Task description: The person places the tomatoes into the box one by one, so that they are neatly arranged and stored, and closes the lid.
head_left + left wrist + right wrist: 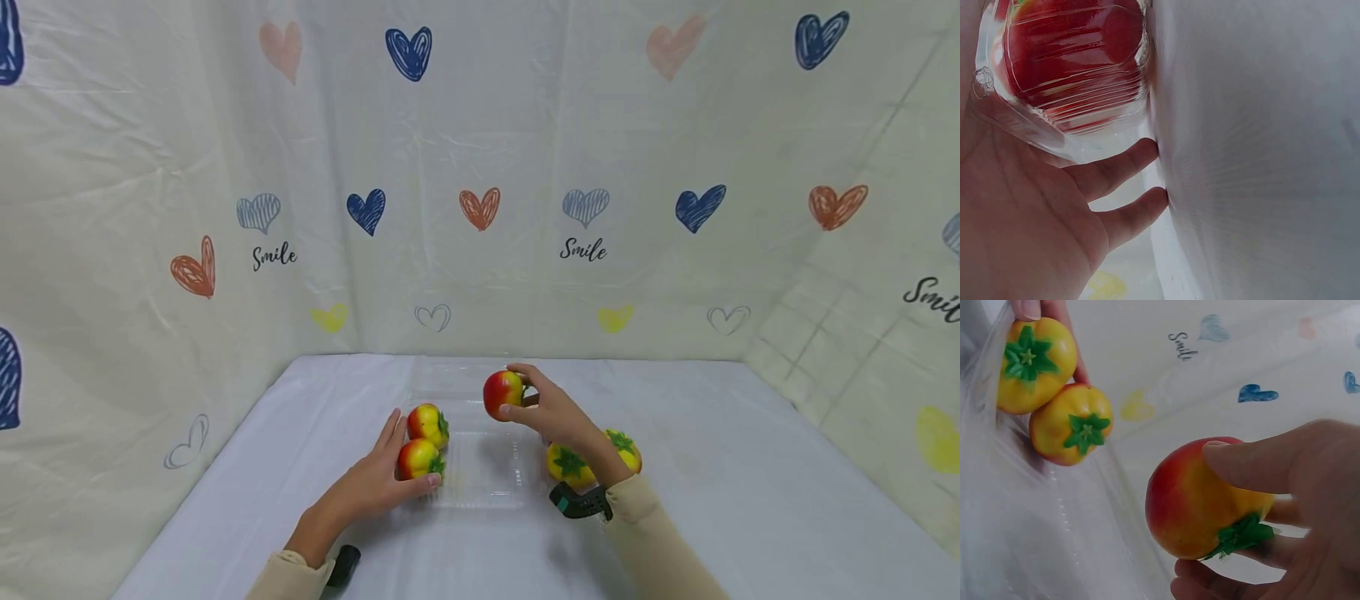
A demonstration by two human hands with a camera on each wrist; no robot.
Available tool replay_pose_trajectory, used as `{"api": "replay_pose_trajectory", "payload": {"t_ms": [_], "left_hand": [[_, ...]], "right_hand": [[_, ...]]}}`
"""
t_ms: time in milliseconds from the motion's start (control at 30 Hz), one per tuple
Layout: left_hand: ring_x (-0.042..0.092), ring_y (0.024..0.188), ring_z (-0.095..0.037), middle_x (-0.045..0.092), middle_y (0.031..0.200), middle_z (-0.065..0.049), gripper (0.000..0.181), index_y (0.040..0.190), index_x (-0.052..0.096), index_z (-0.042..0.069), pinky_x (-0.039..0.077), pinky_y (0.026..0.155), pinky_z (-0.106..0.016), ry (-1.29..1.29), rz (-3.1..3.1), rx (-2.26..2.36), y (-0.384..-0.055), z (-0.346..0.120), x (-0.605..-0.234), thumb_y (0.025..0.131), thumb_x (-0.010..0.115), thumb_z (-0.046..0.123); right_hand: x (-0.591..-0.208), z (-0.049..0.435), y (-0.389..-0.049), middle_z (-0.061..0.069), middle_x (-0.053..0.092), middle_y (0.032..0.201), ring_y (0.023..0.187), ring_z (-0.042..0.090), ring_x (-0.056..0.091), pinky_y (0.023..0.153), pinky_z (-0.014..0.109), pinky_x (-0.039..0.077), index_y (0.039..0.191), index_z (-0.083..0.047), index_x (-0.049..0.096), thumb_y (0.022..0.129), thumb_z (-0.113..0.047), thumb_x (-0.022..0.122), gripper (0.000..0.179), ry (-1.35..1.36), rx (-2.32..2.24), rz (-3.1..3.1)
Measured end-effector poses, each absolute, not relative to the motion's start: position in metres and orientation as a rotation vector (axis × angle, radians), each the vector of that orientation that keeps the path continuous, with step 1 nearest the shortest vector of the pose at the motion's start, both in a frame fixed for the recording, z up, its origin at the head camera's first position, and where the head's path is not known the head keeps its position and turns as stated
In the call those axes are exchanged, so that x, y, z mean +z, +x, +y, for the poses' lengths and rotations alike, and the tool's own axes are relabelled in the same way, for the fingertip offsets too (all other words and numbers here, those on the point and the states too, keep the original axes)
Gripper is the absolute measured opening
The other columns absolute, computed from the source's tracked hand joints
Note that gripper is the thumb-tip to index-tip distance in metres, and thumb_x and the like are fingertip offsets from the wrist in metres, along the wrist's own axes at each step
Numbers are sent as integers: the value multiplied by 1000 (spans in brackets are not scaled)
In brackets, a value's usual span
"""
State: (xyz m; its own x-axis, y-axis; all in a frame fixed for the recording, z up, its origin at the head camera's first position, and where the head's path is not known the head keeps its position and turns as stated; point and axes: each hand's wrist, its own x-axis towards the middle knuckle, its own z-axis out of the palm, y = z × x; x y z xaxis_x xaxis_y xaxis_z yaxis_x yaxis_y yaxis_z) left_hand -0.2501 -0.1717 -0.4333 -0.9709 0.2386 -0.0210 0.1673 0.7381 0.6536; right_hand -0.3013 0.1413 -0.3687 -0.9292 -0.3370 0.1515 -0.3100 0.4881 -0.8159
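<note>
My right hand (553,412) holds a red and yellow toy persimmon (500,396) with a green leafy calyx, raised above a clear plastic box (483,483). In the right wrist view the thumb lies across the persimmon (1185,494) and the fingers sit behind and under it. Two more persimmons rest along the box's left side, one farther (424,423) and one nearer (417,459). My left hand (363,487) holds the box's left side, its thumb over the near edge. In the left wrist view, two fingertips (1147,149) touch the tablecloth beside the clear wall (1094,94).
Two more persimmons, one nearer (567,467) and one farther (627,454), lie on the white tablecloth (720,500) right of the box, partly behind my right wrist. A pale curtain (517,133) printed with hearts stands around the back and sides of the table.
</note>
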Motion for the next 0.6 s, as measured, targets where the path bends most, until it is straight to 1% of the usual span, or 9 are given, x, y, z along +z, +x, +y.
{"api": "replay_pose_trajectory", "payload": {"t_ms": [33,133,233,400,600], "left_hand": [[37,153,-44,0,180,-11,127,173,9,8,38,115,-69,329,2833,1047,-249,-172,-433,85,74,74],[37,153,-44,0,180,-12,127,173,9,8,39,114,-69,317,2828,1052,-248,-172,-432,85,75,73],[37,153,-45,1,180,-12,127,173,10,9,39,113,-70,310,2827,1057,-247,-171,-431,85,76,72],[37,152,-46,1,180,-12,126,173,10,9,38,113,-72,322,2827,1056,-247,-171,-431,85,75,73],[38,151,-48,0,180,-11,126,173,11,9,37,113,-73,319,2831,1057,-247,-171,-430,86,74,73]], "right_hand": [[-370,137,-301,13,58,143,115,31,63,84,49,61,157,-13,45,95,-28,83,74,-584,-1461,2687],[-376,124,-300,10,60,141,119,31,62,93,47,59,152,-10,48,93,-26,85,71,-580,-1445,2697],[-381,113,-299,10,61,140,118,31,62,94,48,60,149,-11,49,94,-26,85,68,-582,-1427,2692],[-388,99,-298,14,61,142,116,31,62,92,47,61,150,-10,54,94,-23,85,66,-612,-1363,2715],[-398,91,-299,16,61,141,117,33,61,100,52,58,151,-7,56,94,-18,84,64,-650,-1259,2786]]}}
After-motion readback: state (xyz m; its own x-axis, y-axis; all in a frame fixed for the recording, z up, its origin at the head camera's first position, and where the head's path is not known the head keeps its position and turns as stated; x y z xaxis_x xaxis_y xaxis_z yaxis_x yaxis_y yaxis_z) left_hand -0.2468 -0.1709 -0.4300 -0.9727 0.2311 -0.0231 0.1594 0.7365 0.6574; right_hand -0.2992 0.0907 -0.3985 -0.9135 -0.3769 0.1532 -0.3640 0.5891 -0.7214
